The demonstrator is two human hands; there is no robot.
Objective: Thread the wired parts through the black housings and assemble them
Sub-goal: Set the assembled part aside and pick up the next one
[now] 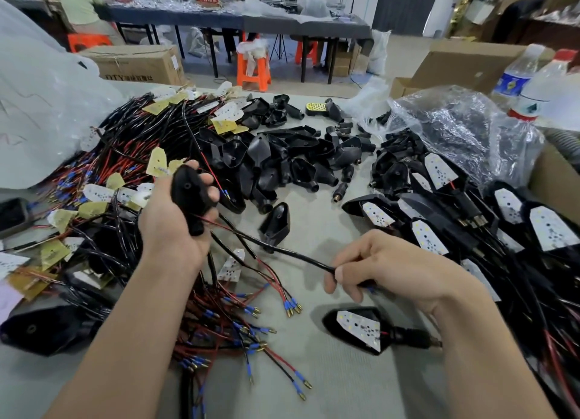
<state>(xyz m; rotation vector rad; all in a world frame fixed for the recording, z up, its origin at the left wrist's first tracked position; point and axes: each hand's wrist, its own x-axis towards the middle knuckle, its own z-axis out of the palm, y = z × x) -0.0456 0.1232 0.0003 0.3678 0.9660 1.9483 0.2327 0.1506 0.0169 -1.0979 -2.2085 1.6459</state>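
Observation:
My left hand grips a black housing with its narrow stem pointing down. A black sheathed cable comes out of that stem and runs right to my right hand, which pinches it between thumb and fingers. A thin red wire leads up from the housing's top. Wired LED boards lie in a heap to the left. Empty black housings are piled in the middle of the table. One finished unit lies below my right hand.
Assembled units are stacked at the right beside a clear plastic bag and two water bottles. A cardboard box edges the right side. Loose red and black leads with blue terminals spread across the grey table.

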